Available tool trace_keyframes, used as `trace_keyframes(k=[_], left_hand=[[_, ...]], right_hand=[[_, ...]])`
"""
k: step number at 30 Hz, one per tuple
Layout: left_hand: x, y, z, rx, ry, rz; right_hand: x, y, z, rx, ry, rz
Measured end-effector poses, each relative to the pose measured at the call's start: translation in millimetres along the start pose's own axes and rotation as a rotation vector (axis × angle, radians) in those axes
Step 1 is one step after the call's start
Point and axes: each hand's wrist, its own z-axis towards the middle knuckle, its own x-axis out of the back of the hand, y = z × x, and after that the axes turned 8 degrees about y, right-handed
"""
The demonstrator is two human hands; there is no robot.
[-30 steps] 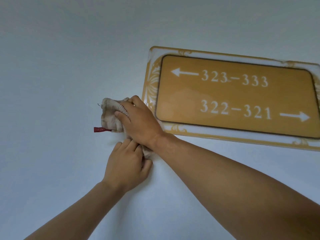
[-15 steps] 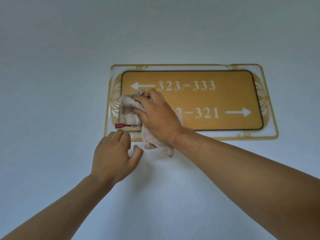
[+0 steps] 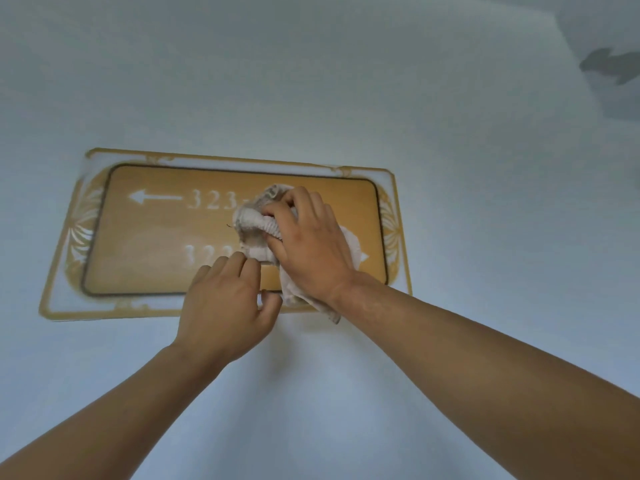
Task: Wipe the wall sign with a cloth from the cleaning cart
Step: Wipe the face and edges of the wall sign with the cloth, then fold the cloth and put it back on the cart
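Note:
The wall sign [image 3: 149, 237] is a gold plate with white room numbers and arrows, framed by a pale border with gold ornament. My right hand [image 3: 311, 244] grips a bunched off-white cloth [image 3: 254, 223] and presses it on the sign's middle right, covering part of both number rows. A loose end of the cloth hangs below the sign's lower edge. My left hand [image 3: 225, 306] lies on the sign's lower edge just left of the cloth, fingers loosely bent, fingertips touching the cloth's lower part.
The sign hangs on a plain white wall [image 3: 311, 81]. A grey shadow patch [image 3: 609, 64] shows at the upper right corner. The cleaning cart is out of view.
My right hand has slid the cloth from left of the sign, across its left end, to its middle right. My left hand followed up onto the lower edge. The view shifted right.

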Motion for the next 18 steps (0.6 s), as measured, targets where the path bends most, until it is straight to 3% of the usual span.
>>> trace_keyframes(k=[5,12,18], left_hand=[[-20,61,11,0.033,-0.001,-0.124],[-27,147,6,0.069,0.001,-0.416],[-31,240,-16,0.058,-0.1,-0.635]], right_hand=[[34,46,-22,-0.008,-0.032,-0.097],[112,89,-50,-0.001,-0.201,-0.364],[194,120,-73,0.019,-0.297,-0.524]])
